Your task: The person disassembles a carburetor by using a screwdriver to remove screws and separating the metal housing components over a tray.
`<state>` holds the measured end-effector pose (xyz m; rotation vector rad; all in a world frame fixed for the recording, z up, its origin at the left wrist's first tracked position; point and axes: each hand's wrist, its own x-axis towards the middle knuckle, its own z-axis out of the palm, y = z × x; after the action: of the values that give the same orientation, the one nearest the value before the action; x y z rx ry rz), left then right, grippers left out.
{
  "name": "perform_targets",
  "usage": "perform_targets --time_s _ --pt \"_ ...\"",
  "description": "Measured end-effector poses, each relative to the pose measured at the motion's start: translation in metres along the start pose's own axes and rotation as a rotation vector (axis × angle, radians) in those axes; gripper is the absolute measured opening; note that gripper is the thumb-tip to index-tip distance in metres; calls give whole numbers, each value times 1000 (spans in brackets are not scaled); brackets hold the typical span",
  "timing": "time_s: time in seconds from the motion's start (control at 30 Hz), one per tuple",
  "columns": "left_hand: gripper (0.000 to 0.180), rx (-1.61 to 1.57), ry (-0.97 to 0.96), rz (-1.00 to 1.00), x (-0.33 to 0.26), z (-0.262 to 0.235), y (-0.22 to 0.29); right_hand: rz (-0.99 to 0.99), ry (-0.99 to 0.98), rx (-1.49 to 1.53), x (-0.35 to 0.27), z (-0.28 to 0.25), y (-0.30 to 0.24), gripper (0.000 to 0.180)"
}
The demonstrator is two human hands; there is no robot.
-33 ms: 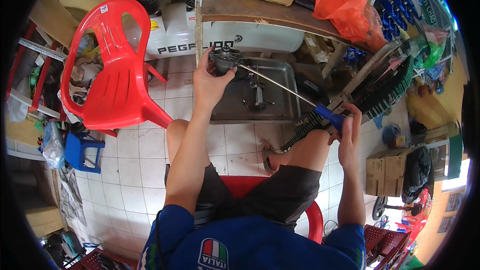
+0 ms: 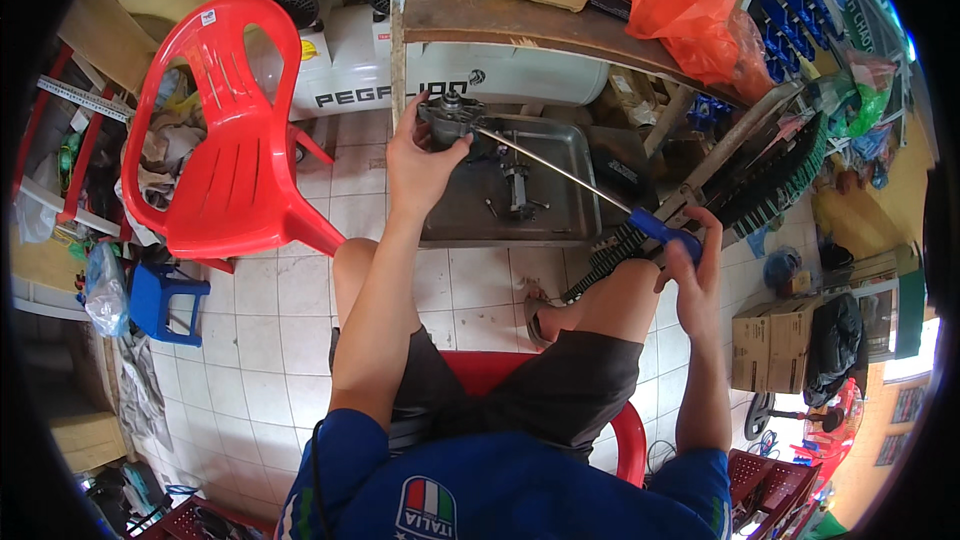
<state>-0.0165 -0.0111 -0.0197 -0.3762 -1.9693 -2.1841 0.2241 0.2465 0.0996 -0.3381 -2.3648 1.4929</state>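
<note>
My left hand (image 2: 425, 168) is closed round a dark metal machine part (image 2: 450, 122) with a round hub on top, held up over the near-left corner of a metal tray (image 2: 582, 162). A long screwdriver (image 2: 560, 172) slants from my right hand to this part, its tip meeting the part's right side; exactly what the tip touches is too small to tell. My right hand (image 2: 700, 280) grips the blue handle, thumb laid across it. Inside the tray lie another metal part (image 2: 517, 190) and a few small pieces.
A red plastic chair (image 2: 225, 175) stands on the left, a blue stool (image 2: 168, 302) near it. Beyond the tray are a wooden shelf (image 2: 540, 28) and a large white tank (image 2: 350, 60). A green-and-black ribbed strip (image 2: 770, 190) and cardboard boxes (image 2: 770, 350) are on the right.
The fingers and thumb of my right hand have shifted slightly round the screwdriver's handle. My left hand and the metal part stay in place.
</note>
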Motion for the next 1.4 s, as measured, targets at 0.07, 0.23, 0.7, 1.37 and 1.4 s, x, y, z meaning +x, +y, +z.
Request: perform_targets --time_s 0.07,0.23,0.7,1.37,1.4 --pt "76 -42 13 -5 1 -1 -2 -86 -104 -8 -2 2 -5 38" --pt "76 -72 19 20 1 0 -1 16 -196 92 -5 -7 -4 35" --pt "78 -27 -35 22 -1 2 3 -188 -197 42 -4 -9 -11 32" --pt "74 -114 0 17 1 1 -2 -157 -194 8 -4 -12 -4 36" --pt "74 -138 -3 18 1 2 -1 -182 -172 -7 -3 -13 -1 37"
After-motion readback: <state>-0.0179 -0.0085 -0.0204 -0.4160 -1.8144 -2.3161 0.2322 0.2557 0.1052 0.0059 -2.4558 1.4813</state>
